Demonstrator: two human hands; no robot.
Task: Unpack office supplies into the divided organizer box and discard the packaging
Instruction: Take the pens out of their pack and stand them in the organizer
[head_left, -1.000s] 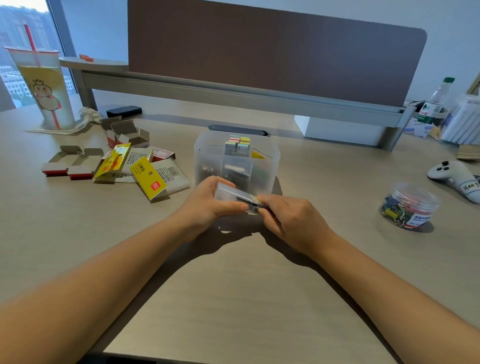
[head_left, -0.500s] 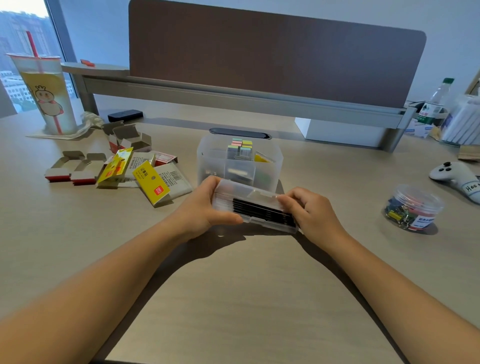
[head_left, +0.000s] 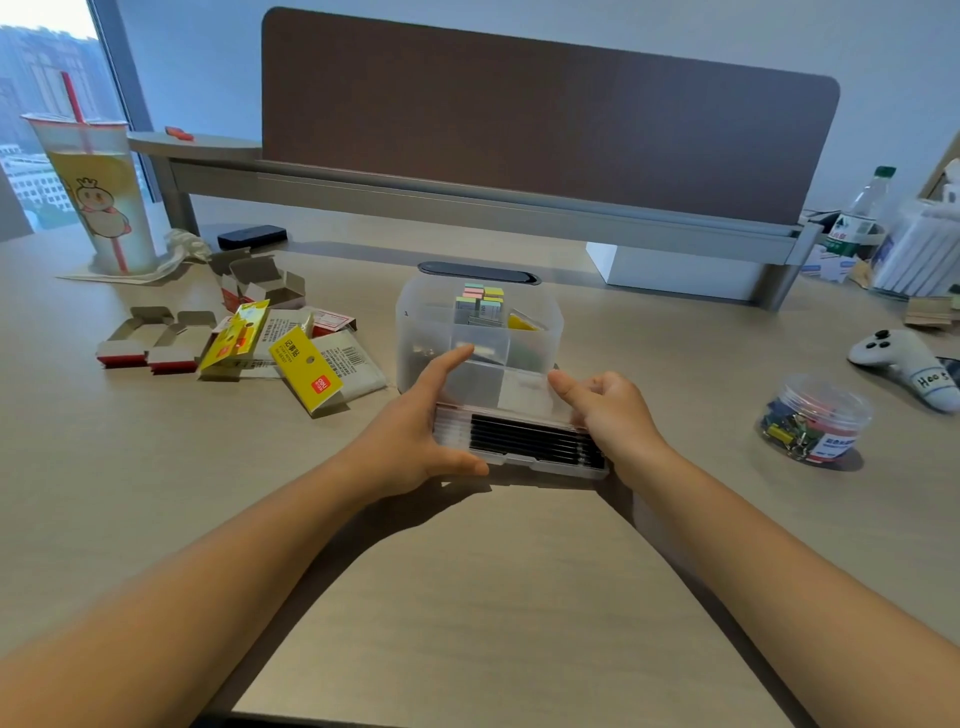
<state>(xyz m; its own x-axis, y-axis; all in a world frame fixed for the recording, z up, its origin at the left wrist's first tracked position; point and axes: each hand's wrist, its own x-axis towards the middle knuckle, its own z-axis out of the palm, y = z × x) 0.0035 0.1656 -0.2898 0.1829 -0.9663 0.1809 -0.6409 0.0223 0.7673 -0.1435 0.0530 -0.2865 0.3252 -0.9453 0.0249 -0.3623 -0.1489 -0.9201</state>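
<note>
Both hands hold a clear plastic case (head_left: 519, 441) of black pens just above the counter (head_left: 467, 597), right in front of the divided organizer box (head_left: 478, 338). The left hand (head_left: 410, 441) grips its left end with thumb beneath and fingers (head_left: 447, 364) on the raised lid, while the right hand (head_left: 608, 410) curls round the right end. Emptied packaging (head_left: 291, 358) lies to the left.

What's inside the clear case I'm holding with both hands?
The clear case, lid raised, shows a row of thin black sticks, possibly pencil leads or refills. The left hand and right hand cover both ends, so anything there is hidden.
</note>
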